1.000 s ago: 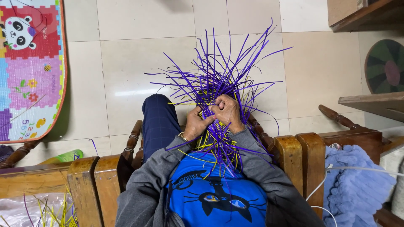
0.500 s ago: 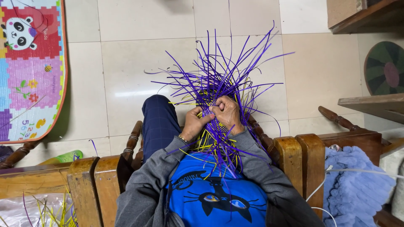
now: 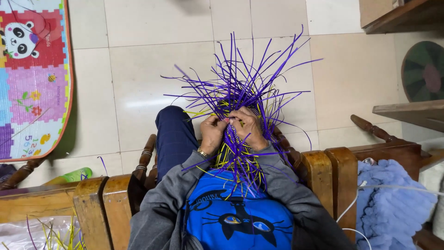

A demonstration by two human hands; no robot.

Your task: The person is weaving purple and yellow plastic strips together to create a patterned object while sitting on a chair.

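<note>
You sit on a wooden bench [image 3: 323, 166] with a half-woven purple and yellow basket [image 3: 240, 102] on your lap, loose strips fanning outward beyond your grip. Your left hand [image 3: 212, 133] and right hand [image 3: 249, 127] meet, each pinching purple strips [image 3: 233, 121] at the weave's centre.

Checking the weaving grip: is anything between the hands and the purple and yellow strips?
Nothing visible. The left hand and right hand are both already on the woven strips, fingers pinching into them; loose purple strip ends fan out beyond.
</note>
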